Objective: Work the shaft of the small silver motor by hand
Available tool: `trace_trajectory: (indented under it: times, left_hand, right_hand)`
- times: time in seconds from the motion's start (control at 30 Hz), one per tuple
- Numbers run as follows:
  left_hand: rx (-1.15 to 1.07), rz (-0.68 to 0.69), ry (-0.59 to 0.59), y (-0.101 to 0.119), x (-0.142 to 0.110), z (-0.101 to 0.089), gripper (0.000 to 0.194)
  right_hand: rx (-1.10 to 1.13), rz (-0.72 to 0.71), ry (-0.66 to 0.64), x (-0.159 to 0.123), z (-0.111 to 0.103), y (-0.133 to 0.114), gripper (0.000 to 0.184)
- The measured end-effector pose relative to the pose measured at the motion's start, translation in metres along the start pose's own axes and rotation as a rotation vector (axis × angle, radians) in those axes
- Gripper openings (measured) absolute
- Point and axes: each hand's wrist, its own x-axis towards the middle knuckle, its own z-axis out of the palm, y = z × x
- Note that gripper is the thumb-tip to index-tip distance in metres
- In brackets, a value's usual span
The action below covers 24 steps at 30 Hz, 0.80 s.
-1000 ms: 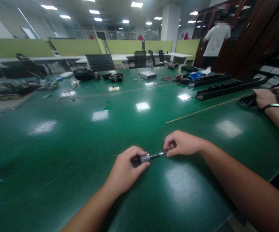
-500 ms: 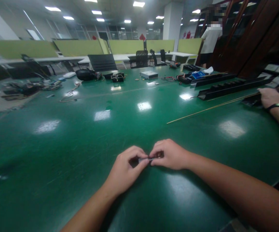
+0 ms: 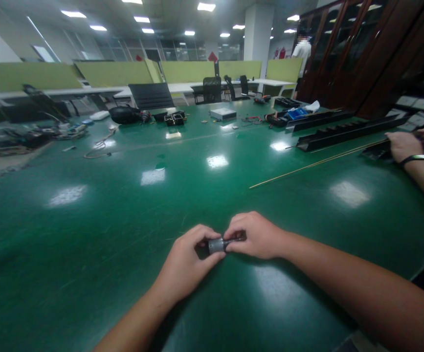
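Note:
Near the front middle of the green tabletop (image 3: 131,234), my left hand (image 3: 188,256) grips a small grey metal cylinder (image 3: 216,245) between thumb and fingers. The cylinder lies sideways, its left end partly hidden by the fingers. At its right end, my right hand (image 3: 257,237) pinches a thin dark piece (image 3: 236,239); whether the two are one part I cannot tell. Both hands are close together, low over the table.
Thin yellowish rods (image 3: 300,168) reach across the right side towards a co-worker's hand (image 3: 404,145). Behind them lie long black channels (image 3: 347,134). A silver box (image 3: 223,114), black parts (image 3: 174,118), a cable (image 3: 100,146) and piled electronics (image 3: 32,137) stand further back.
My fingers have shifted so that the grey cylinder's side now shows between them. The person at the back has moved farther away beside the cabinet. My view has turned slightly.

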Motion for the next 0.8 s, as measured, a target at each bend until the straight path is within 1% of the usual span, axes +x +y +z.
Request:
trace_trajectory:
  times: [0.2, 0.33, 0.47, 0.8]
  left_hand:
    - [0.009, -0.008, 0.009, 0.002, 0.001, 0.0, 0.016]
    - [0.008, -0.004, 0.009, 0.001, 0.0, 0.0, 0.017]
    - [0.025, 0.014, 0.005, -0.001, 0.0, 0.0, 0.018]
    - [0.01, 0.004, -0.004, 0.0, 0.0, 0.0, 0.019]
  right_hand:
    - [0.006, -0.01, 0.005, 0.001, -0.001, -0.001, 0.015]
    - [0.001, -0.009, -0.019, 0.0, -0.004, 0.001, 0.016]
    - [0.027, 0.023, -0.065, -0.002, -0.01, 0.004, 0.017]
    - [0.044, 0.06, -0.09, -0.004, -0.016, 0.007, 0.017]
